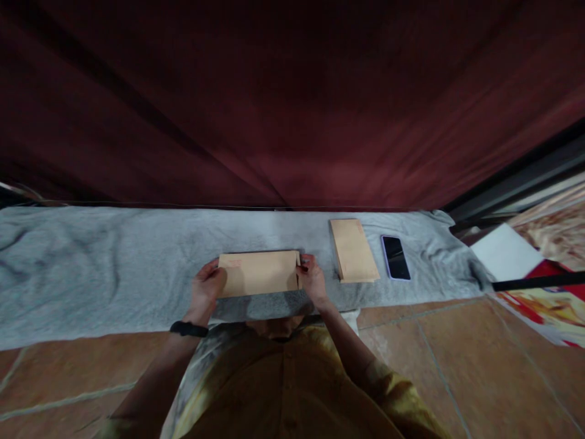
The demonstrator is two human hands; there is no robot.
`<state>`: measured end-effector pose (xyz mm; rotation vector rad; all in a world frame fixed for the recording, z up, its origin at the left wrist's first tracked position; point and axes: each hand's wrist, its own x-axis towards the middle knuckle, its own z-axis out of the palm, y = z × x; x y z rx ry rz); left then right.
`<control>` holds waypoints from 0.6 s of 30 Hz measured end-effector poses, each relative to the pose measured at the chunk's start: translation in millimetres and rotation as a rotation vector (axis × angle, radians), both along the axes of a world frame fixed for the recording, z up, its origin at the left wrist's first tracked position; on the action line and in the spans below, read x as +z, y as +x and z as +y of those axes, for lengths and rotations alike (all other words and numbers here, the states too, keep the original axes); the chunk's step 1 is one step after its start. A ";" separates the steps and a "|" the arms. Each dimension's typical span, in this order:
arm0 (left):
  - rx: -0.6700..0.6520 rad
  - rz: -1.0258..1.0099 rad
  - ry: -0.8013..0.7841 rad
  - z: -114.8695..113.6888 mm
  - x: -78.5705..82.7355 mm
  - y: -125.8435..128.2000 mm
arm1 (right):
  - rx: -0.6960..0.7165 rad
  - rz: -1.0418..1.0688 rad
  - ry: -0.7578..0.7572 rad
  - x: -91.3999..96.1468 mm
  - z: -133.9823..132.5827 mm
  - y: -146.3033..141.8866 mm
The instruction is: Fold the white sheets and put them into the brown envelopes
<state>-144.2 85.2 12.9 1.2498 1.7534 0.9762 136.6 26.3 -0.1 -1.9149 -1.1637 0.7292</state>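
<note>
A brown paper envelope (258,272) lies lengthwise in front of me on a grey cloth (114,268). My left hand (206,290) grips its left end, fingers curled over the edge. My right hand (311,275) pinches its right end near the upper corner. A black band sits on my left wrist. The envelope is held just above or on the cloth; I cannot tell which.
A stack of brown envelopes (353,250) lies to the right on the cloth, with a dark phone (395,257) beside it. A dark red curtain (292,103) hangs behind. Brown floor tiles (457,360) lie in front, and white paper (505,251) and colourful printed sheets (548,305) lie at far right.
</note>
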 end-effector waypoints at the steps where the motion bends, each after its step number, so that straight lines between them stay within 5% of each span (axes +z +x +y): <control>1: 0.006 -0.023 -0.009 -0.1 0.8 0.5 | -0.003 0.002 0.000 -0.3 0.8 0.5; 13: 0.110 -0.171 -0.081 0.5 4.4 3.6 | 0.095 0.007 -0.035 2.1 9.0 5.7; 18: 0.007 -0.059 -0.036 -0.6 5.1 2.2 | 0.089 0.011 -0.041 4.3 8.4 5.7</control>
